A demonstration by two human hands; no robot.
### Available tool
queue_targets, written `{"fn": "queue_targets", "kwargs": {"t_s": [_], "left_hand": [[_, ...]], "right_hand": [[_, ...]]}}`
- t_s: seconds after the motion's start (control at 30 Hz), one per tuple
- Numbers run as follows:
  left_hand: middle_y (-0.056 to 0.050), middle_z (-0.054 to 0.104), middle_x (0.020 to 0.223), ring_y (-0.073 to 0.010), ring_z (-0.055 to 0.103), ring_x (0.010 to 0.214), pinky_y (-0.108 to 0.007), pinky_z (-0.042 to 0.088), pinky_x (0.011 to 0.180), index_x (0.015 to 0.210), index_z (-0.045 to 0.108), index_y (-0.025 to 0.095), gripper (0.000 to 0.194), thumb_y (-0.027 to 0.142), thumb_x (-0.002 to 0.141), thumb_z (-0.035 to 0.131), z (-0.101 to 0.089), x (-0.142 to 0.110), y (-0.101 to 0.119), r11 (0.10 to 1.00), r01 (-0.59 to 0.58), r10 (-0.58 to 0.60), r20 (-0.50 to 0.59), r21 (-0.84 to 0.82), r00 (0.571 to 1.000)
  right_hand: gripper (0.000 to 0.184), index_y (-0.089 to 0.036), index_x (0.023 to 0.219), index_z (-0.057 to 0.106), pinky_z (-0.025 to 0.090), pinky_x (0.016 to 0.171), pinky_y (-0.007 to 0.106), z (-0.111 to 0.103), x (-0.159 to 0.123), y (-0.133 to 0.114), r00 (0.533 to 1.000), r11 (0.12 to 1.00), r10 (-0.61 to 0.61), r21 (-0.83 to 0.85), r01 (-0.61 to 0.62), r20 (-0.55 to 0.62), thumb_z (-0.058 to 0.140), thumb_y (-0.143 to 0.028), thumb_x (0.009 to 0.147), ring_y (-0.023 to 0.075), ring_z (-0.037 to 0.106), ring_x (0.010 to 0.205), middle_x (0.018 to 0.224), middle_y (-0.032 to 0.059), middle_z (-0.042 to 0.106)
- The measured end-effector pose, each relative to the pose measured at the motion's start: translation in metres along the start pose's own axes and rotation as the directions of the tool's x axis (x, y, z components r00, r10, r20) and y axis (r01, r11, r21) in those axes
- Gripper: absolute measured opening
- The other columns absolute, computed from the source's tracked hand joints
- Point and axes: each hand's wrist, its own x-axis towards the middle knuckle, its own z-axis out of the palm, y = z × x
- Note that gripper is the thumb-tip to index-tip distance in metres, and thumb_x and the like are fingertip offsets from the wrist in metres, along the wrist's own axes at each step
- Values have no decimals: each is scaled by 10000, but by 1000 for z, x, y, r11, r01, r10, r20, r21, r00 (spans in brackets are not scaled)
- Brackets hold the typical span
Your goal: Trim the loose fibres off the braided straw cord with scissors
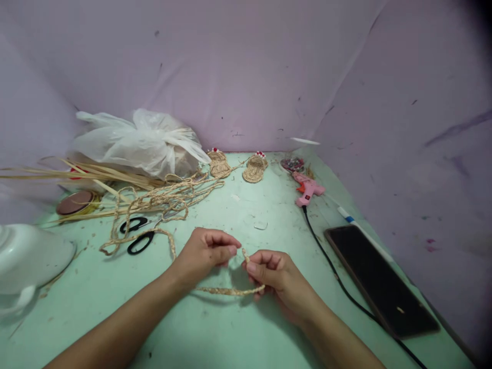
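Observation:
My right hand (279,277) pinches a braided straw cord (225,291) near its end, and the short tip stands up above the thumb. From that hand the cord runs left, passes behind my left wrist and joins a loose tangle on the table. Close to the cord's tip is my left hand (209,251), its thumb and forefinger drawn together; anything between them is too small to make out. Black-handled scissors (140,243) lie partly under the tangled cord. Two small woven slippers (255,169) with red and white trim rest near the back wall.
A pink glue gun (308,188) with a black cable lies at the right, beside a dark phone (380,279). A white plastic bag (142,143), long straw strips (115,177) and a round lid (76,203) are back left. A white pitcher-like vessel (33,256) lies at the left edge.

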Motion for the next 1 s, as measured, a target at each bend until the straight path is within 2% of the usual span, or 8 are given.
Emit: {"fn": "queue_targets", "kwargs": {"t_s": [0.1,0.23,0.37,0.47,0.7,0.77,0.87,1.0], "left_hand": [[-32,594,625,-114,499,598,-228,376,572,643,669,93,160,248,611,645,5,-5,4,992,-48,43,44,115,998],[-22,576,597,-110,491,593,-219,371,571,546,622,104,160,250,609,625,13,-10,4,994,-72,74,-25,86,997],[63,401,380,-37,298,349,-189,206,373,538,579,118,188,289,598,628,15,-12,0,994,110,-105,207,-13,973],[55,429,382,-24,279,319,-187,160,343,520,586,109,182,267,558,667,16,-13,-3,976,193,-150,327,-103,933],[-21,569,460,-23,329,301,-180,168,323,536,581,91,282,345,524,704,17,-14,-10,894,321,-173,420,-312,891],[-54,614,529,-37,353,297,-185,181,314,619,597,91,327,414,591,643,17,-15,-10,910,333,-189,468,-246,863],[26,500,401,-42,319,290,-178,184,320,629,583,112,301,411,663,580,13,-16,-2,974,228,-220,342,16,914],[62,411,377,-41,307,334,-174,208,362,623,579,119,261,372,680,557,-9,-17,28,976,79,-95,70,205,993]], "right_hand": [[301,-131,577,603,385,394,199,3,3,5,989,992,-91,-96,80,-115,753,-385,521,57,424,385,465,-46,511],[284,-134,744,668,406,479,229,2,0,4,984,930,-171,-336,147,-43,709,-369,590,87,472,476,586,-4,582],[348,-193,1003,650,444,567,250,-3,-6,-6,950,851,-308,-431,299,52,631,-344,690,124,528,651,845,52,595],[246,-201,871,702,429,455,220,-5,-7,-10,944,877,-277,-355,325,180,614,-359,704,109,511,576,735,22,530],[216,-161,646,577,377,411,224,-4,-5,-8,963,911,-241,-314,268,125,589,-364,721,97,463,450,532,-22,503],[242,-176,611,520,373,452,241,-5,-5,-8,937,822,-341,-458,338,79,535,-369,757,105,456,461,501,-25,492],[281,-177,651,566,418,562,294,-12,-3,-6,844,517,-534,-770,374,52,452,-382,805,159,524,591,620,32,570],[499,-54,1160,497,264,965,474,-27,13,0,711,195,-701,-972,132,-44,298,-392,852,313,392,1167,1195,207,513]]}}
